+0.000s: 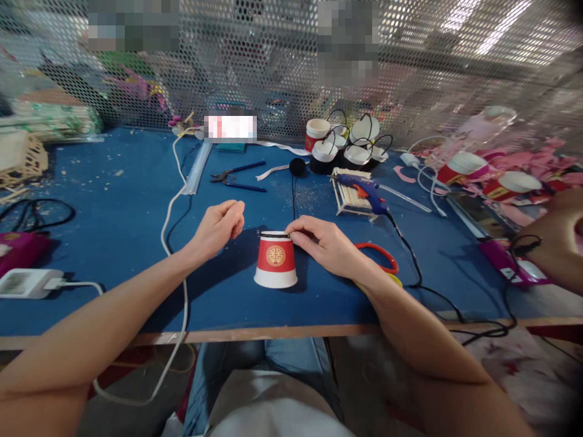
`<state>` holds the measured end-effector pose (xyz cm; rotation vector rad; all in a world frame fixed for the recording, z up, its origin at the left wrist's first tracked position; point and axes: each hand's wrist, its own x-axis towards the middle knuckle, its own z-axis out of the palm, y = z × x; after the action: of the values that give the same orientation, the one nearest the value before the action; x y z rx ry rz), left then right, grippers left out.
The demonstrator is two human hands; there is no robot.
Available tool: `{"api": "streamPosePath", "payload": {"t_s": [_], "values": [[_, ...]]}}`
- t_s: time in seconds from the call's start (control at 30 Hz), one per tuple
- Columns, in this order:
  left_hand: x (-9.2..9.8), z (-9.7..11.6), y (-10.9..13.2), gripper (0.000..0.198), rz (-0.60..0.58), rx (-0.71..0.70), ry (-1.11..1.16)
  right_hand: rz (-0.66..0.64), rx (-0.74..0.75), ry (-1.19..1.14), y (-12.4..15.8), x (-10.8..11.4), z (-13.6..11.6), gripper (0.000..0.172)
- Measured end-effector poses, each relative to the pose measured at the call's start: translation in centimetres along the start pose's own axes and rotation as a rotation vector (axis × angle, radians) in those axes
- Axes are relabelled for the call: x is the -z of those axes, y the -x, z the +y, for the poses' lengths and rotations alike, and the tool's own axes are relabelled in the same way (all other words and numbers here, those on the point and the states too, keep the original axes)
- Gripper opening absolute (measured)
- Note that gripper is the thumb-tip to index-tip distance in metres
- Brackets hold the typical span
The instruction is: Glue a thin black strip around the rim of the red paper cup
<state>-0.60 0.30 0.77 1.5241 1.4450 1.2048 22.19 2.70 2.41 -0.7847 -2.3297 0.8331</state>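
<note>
Head view looks down on a blue table [113, 243], with both bare forearms reaching in from the near edge and angling toward each other. Left hand [219, 227] hovers just left of the cup, wrist raised, fingers curled shut with the thumb pressed to the forefinger; whether anything tiny sits in that pinch cannot be told. Right hand [325, 243] lies palm down, its fingertips [294, 230] pinching the upturned base of a red and white paper cup [276, 264], which stands upside down on the table between the hands. A thin black band [274, 233] rings that base
</note>
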Motion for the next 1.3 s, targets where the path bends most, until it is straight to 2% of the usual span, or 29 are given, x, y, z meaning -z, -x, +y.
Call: {"api": "streamPosePath", "payload": {"t_s": [0.2,0.37,0.5,0.57,0.67,0.73,0.8,0.87,0.97,1.13,1.3], "values": [[0.1,-0.9,-0.4,0.016,-0.098,-0.017,-0.023,-0.004,0.008,0.008,0.0,0.0,-0.1,0.014],[0.0,-1.3,-0.6,0.02,-0.112,0.02,0.074,0.003,0.025,0.026,0.0,0.1,-0.1,0.015],[0.1,-0.9,-0.5,0.024,-0.104,0.004,-0.059,0.005,0.038,0.035,0.0,0.0,-0.3,0.015],[0.1,-0.8,-0.6,0.026,-0.065,-0.017,-0.103,0.006,0.041,0.041,0.0,0.0,-0.3,0.015],[0.0,-0.9,-0.6,0.029,-0.044,-0.107,-0.009,0.011,0.063,0.055,0.0,-0.1,-0.3,0.015],[-0.2,-0.8,-0.3,0.04,-0.092,-0.157,0.1,0.016,0.076,0.069,0.0,-0.1,-0.3,0.015],[-0.6,-0.5,0.2,0.045,-0.199,-0.14,0.113,0.02,0.087,0.078,0.0,-0.1,-0.3,0.015],[-1.0,-0.1,1.0,0.054,-0.315,-0.076,0.103,0.026,0.097,0.088,0.1,-0.2,-0.5,0.015],[-1.6,0.4,1.9,0.07,-0.415,0.036,0.121,0.032,0.108,0.105,0.2,-0.4,-0.8,0.016],[-2.3,0.7,2.3,0.069,-0.457,0.145,0.31,0.043,0.132,0.125,0.3,-0.5,-1.3,0.017],[-2.5,0.5,2.4,0.07,-0.473,0.051,0.407,0.058,0.18,0.137,0.6,-0.3,-1.8,0.017]]}}
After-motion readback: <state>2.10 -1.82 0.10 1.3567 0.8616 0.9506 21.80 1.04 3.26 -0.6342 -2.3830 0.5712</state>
